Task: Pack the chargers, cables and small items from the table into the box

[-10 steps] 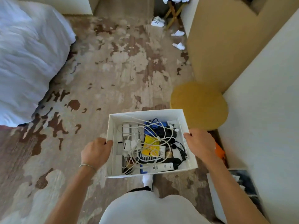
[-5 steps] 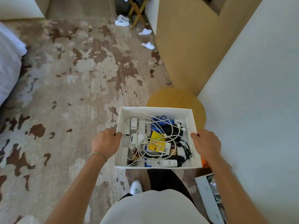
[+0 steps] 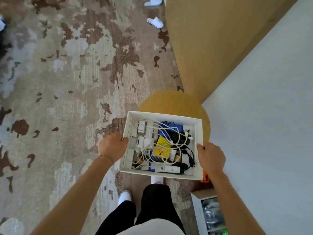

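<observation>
From the head camera, looking down, a white open-topped box (image 3: 198, 150) is held in the air at about waist height, over the carpet (image 3: 67, 99) and the near edge of a round wooden surface (image 3: 174, 102). Its long axis runs away from the person, slightly turned so the far end leans to the right; the open side faces up and the box sits close to level.

Inside lie white chargers (image 3: 141, 128) along the left side, looping white cables (image 3: 162, 126) across the middle, a blue flat item (image 3: 176, 128) at the far end, a yellow packet (image 3: 161, 148) in the centre, black cables (image 3: 190, 155) on the right and a white tube (image 3: 166, 169) lying crosswise along the near wall.

The left hand (image 3: 112, 147) is at the left wall near its middle, knuckles up, with the thumb hooked over the rim; the fingers are hidden under or behind the wall, so its grip on the box is closed around that edge. A thin bracelet (image 3: 106, 156) circles the wrist. The right hand (image 3: 210, 157) mirrors it on the right wall, thumb tip on the rim, fingers wrapped out of sight below. Both forearms reach forward from the lower corners, elbows bent outward.

Two white slippers (image 3: 155, 22) lie on the carpet far ahead, beside a tan wall panel (image 3: 211, 39).
</observation>
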Demonstrator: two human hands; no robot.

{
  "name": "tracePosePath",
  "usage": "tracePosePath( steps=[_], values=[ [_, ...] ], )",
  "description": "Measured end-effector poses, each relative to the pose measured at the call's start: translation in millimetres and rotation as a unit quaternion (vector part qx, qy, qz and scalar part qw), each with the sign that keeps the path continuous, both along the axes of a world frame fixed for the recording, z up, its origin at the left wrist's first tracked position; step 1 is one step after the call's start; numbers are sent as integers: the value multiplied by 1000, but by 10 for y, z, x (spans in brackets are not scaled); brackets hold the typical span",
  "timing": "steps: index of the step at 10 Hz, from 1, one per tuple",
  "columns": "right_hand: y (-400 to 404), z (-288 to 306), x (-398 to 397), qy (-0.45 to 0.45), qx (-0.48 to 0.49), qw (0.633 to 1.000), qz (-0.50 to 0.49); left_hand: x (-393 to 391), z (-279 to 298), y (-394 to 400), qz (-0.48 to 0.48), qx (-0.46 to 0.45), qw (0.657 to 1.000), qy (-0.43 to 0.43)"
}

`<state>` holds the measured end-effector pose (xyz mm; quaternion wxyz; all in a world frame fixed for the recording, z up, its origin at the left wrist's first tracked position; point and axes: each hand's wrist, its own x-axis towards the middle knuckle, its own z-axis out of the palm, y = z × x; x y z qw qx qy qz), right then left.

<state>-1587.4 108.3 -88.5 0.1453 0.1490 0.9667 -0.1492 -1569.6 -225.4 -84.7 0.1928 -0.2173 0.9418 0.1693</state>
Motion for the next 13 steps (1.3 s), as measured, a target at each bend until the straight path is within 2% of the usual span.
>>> tracePosePath(
  steps=[4, 8, 10, 12, 13],
  values=[
    [445, -1034, -1100, -55, 0, 998, 0, -924, -1116, 449, -57, -41, 994, -80],
    [551, -1641, -1421, -65, -17, 998, -6, -1406, -1717, 512, -79, -39, 991, -104],
    [584, -1741, -1496, -66, 3, 998, 12, -1486, -1813, 524, -97, -56, 989, -92],
    [663, -1592, -1619, -189, 10, 980, 61, -1554, -1433, 527, -134, -35, 964, -227],
    [690, -1209, -1734, -231, -23, 972, 42, -1484, -1097, 516, -148, -21, 965, -216]
  ],
)
